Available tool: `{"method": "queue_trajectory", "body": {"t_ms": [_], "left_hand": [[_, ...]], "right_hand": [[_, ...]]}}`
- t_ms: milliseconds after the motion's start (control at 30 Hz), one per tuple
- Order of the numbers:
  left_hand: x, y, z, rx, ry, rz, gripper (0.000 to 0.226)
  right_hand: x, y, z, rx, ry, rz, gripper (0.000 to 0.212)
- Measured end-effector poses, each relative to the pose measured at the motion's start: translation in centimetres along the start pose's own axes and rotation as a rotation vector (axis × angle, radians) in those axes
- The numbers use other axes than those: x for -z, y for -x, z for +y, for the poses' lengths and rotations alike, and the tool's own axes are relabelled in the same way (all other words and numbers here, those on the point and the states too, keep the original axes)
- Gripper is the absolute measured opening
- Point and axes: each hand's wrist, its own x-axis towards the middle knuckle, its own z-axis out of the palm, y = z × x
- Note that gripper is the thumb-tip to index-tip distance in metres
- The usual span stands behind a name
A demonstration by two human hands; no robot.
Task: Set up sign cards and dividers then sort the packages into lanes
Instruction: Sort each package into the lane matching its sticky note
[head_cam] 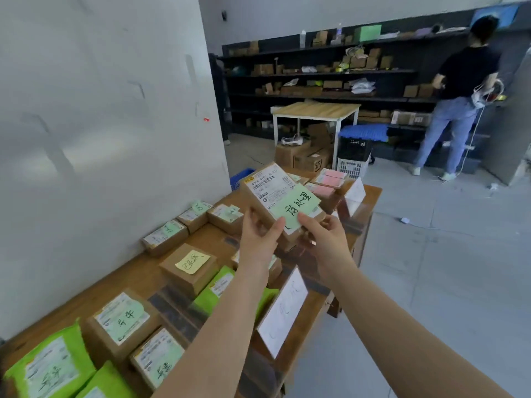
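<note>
Both my hands hold up a small cardboard package (267, 193) above the wooden table (120, 280); it bears a shipping label and a green note with handwriting. My left hand (258, 234) grips its lower left edge. My right hand (321, 234) grips its lower right corner, thumb on the green note. Below lie more packages: boxes with green notes (165, 237), a box with a yellow note (189, 268), boxes with pink labels (330, 179) at the far end, and green mailer bags (48, 372) near me. Two white sign cards (283, 311) (355, 195) stand along the table's right edge.
A white wall runs along the left of the table. Beyond the table stand a small white-legged table (316, 110), cartons and crates on the floor, and dark shelves (324, 73) with parcels. A person (459, 90) stands at the shelves on the right. A blue basket (240, 178) sits by the wall.
</note>
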Motion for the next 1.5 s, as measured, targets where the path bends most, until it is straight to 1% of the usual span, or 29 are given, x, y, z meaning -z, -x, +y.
{"method": "queue_trajectory", "body": {"t_ms": [133,267,433,500,600,700,900,1067,1167,1267,1400,1500], "left_hand": [[-7.4,-0.8,-2.0,0.028,0.021,0.049,0.063],[-12.8,-2.3,-4.4,0.041,0.002,0.059,0.051],[-18.1,-5.7,-7.2,0.044,-0.037,0.015,0.042],[-20.0,-7.7,-8.2,0.055,-0.028,0.007,0.043],[-22.7,-11.5,-9.7,0.062,-0.033,-0.009,0.053],[-25.1,-16.1,-11.1,0.073,-0.023,-0.023,0.055],[-30.2,-25.8,-12.6,0.094,-0.081,-0.007,0.048],[-34.3,-32.0,-13.3,0.096,-0.146,0.017,0.041],[-36.4,-35.4,-13.8,0.088,-0.169,0.062,0.041],[-38.8,-38.5,-14.3,0.081,-0.174,0.144,0.054],[-42.0,-41.8,-14.8,0.073,-0.138,0.277,0.046],[-43.6,-44.1,-15.2,0.047,-0.16,0.378,0.049]], "right_hand": [[6.6,-2.7,-2.9,0.066,0.178,0.016,0.041],[12.5,-5.9,-5.6,0.087,0.335,0.01,0.043],[17.4,-10.4,-8.5,0.114,0.393,-0.002,0.024],[18.9,-12.7,-9.4,0.121,0.415,-0.007,0.022],[20.8,-17.0,-10.3,0.13,0.445,0.015,0.02],[21.9,-22.1,-11.3,0.126,0.463,0.018,0.019],[23.6,-32.5,-13.6,0.117,0.464,0.023,0.019],[25.2,-40.4,-15.3,0.108,0.453,0.013,0.021],[26.0,-45.3,-16.1,0.091,0.462,-0.039,0.024],[26.6,-50.2,-17.3,0.083,0.463,-0.127,0.024],[27.4,-56.2,-19.1,0.068,0.466,-0.27,0.023],[27.3,-60.2,-19.7,0.024,0.46,-0.342,0.028]]}}
